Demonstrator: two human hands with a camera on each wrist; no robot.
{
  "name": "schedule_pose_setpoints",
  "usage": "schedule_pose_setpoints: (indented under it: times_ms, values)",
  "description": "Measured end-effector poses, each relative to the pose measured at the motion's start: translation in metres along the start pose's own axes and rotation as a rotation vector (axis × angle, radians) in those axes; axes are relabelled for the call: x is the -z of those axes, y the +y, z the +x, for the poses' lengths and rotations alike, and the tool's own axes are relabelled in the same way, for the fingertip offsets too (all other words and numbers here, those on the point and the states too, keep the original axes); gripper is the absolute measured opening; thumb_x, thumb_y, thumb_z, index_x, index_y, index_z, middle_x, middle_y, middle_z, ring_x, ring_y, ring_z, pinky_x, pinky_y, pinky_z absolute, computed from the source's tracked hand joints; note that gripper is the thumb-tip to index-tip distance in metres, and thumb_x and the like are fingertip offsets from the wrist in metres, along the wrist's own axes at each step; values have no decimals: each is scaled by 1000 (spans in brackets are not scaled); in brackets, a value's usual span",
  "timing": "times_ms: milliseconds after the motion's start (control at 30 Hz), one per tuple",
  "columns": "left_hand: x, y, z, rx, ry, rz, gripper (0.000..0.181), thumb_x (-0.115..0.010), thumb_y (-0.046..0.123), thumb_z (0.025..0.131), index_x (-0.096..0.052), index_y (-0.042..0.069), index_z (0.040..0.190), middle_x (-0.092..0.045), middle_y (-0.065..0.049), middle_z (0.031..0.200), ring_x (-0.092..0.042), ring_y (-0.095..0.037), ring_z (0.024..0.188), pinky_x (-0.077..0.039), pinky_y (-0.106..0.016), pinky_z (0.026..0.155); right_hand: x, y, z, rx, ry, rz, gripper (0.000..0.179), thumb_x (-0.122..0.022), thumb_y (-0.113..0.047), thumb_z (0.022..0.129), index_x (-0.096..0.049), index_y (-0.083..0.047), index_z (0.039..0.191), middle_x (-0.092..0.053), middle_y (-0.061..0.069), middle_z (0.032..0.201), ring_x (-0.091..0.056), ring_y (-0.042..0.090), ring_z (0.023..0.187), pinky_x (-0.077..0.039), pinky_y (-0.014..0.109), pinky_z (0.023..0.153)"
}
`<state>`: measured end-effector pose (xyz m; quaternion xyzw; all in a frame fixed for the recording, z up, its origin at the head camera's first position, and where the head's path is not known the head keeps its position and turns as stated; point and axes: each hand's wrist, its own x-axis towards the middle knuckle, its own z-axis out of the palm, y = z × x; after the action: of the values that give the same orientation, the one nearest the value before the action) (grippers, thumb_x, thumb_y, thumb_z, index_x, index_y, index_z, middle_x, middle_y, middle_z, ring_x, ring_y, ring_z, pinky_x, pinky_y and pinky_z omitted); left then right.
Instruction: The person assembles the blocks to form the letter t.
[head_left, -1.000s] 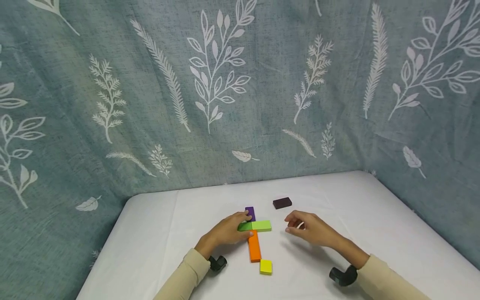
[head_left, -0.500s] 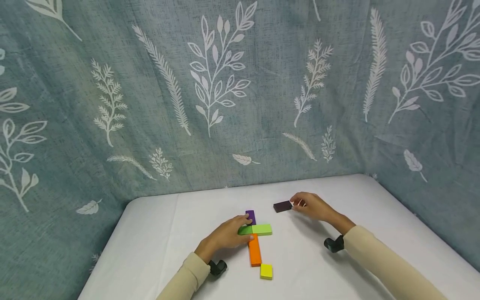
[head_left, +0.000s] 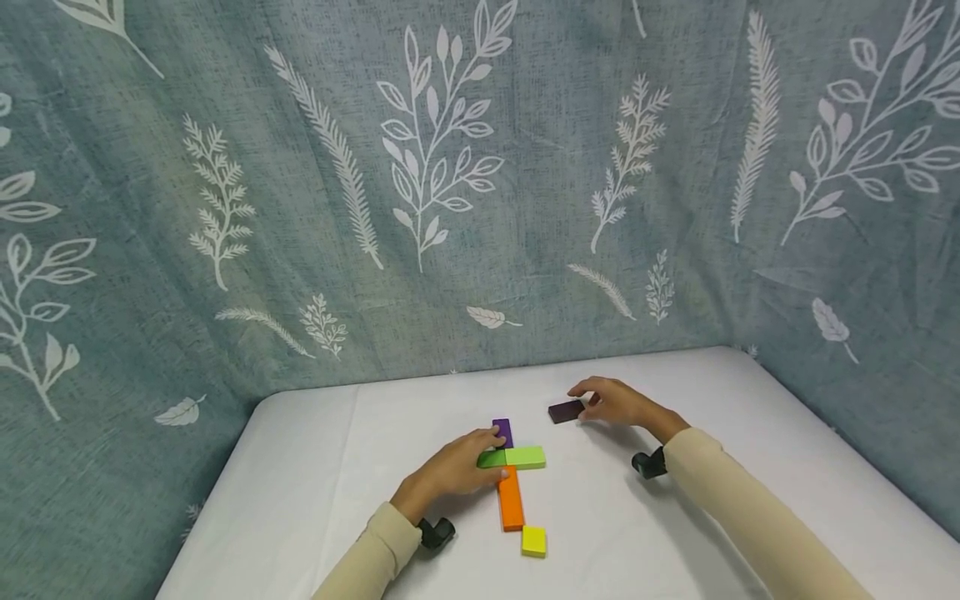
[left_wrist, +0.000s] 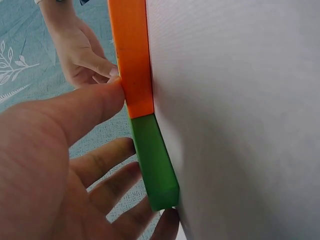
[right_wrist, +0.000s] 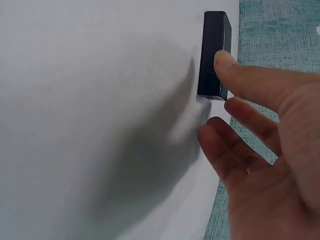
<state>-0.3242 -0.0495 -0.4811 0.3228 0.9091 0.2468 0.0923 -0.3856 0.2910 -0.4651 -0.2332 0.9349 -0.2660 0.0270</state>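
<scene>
My left hand rests over a line of coloured blocks, its thumb against the orange block and its fingers along the green block and the purple block. In the left wrist view the fingers are spread loosely and fairly straight along the blocks' sides. Beside the green one lies a lime-green block. Farther back, my right hand has its thumb against the dark brown block, with the index finger over the far side. In the right wrist view the thumb overlaps the dark block; the other fingers curl below its end.
A small yellow block lies at the near end of the orange one. Everything lies on a white-covered table. A blue-green leaf-patterned cloth hangs behind and at both sides of it.
My right hand has moved away from me to the dark brown block, then slightly left over its right end. My left hand stays at the coloured blocks.
</scene>
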Motion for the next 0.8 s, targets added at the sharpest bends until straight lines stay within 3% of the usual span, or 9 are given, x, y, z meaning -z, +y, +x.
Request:
schedule_pose_setpoints:
  times_ms: [200, 333, 800]
  values:
    - [-3, 0, 0, 21, -10, -16, 58, -64, 42, 97, -52, 13, 146, -39, -5, 160, -38, -27, 147, -33, -49, 120, -7, 2, 1, 25, -7, -39, 41, -78, -12, 86, -67, -5, 125, -68, 13, 117, -68, 23, 97, -57, 39, 83]
    - [-5, -2, -2, 27, -11, -15, 57, -63, 43, 97, -53, 15, 146, -39, -6, 160, -38, -28, 147, -33, -50, 120, -12, 0, 0, 44, -2, -44, 39, -78, -10, 86, -68, -3, 123, -68, 11, 112, -68, 25, 97, -57, 40, 84]
    - [-1, 4, -3, 21, 5, -8, 57, -64, 42, 97, -53, 14, 145, -40, -6, 159, -39, -28, 146, -34, -49, 120, -9, -4, 5, 27, 2, -98, 30, -79, -16, 85, -73, -8, 113, -66, 2, 99, -64, 16, 90, -54, 37, 81]
